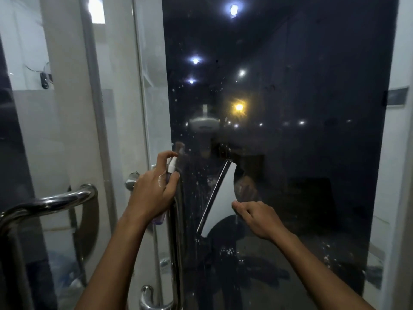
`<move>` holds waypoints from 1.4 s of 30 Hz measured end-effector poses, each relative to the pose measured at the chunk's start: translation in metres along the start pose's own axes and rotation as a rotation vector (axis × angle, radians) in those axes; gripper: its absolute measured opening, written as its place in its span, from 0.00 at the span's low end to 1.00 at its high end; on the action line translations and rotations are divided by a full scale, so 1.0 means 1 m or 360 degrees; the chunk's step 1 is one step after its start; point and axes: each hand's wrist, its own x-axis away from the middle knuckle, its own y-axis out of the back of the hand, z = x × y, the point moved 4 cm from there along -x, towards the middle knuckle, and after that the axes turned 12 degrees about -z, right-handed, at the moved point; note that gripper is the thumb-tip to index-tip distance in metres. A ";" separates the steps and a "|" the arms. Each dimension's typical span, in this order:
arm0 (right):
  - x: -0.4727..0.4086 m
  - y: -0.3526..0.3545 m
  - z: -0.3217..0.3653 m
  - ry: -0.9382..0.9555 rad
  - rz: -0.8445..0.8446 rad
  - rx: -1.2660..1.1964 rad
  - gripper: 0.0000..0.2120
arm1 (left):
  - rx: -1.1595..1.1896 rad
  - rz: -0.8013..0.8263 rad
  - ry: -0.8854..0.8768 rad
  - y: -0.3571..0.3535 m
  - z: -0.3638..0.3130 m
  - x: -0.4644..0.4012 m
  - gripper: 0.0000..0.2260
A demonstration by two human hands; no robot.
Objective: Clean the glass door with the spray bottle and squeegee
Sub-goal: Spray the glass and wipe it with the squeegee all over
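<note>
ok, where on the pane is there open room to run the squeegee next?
Open: dark glass door right of the squeegee to the frame, and above both hands. Crowded: left edge, where the left hand grips the spray bottle beside the vertical handle; right hand holds the squeegee.

- Glass door [290, 130]: smooth, glossy, dark pane that mirrors lamps; white droplets and foam speckle it near the squeegee.
- Squeegee [220, 199]: smooth, matt white plastic body, with a thin, dark blade strip along the edge that lies against the door.
- Bottle [171, 168], left of the squeegee: clear, faintly purple plastic, with a white plastic spray head.
- Handle [175, 220], just left of the squeegee: polished, mirror-bright metal bar.
- Second handle [47, 203], far left of the squeegee: curved, glossy chrome tube on another clear pane.
</note>
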 end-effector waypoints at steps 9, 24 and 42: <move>0.014 0.002 0.024 0.0055 -0.0013 -0.0127 0.34 | -0.0170 0.0104 0.0027 0.014 -0.020 0.007 0.15; 0.047 0.033 0.012 0.0115 0.0063 -0.0320 0.31 | -0.0184 0.0083 0.0136 0.043 -0.069 0.031 0.15; 0.050 0.048 0.038 -0.0060 0.0044 -0.0302 0.34 | -0.0221 0.0194 0.0149 0.054 -0.058 0.030 0.11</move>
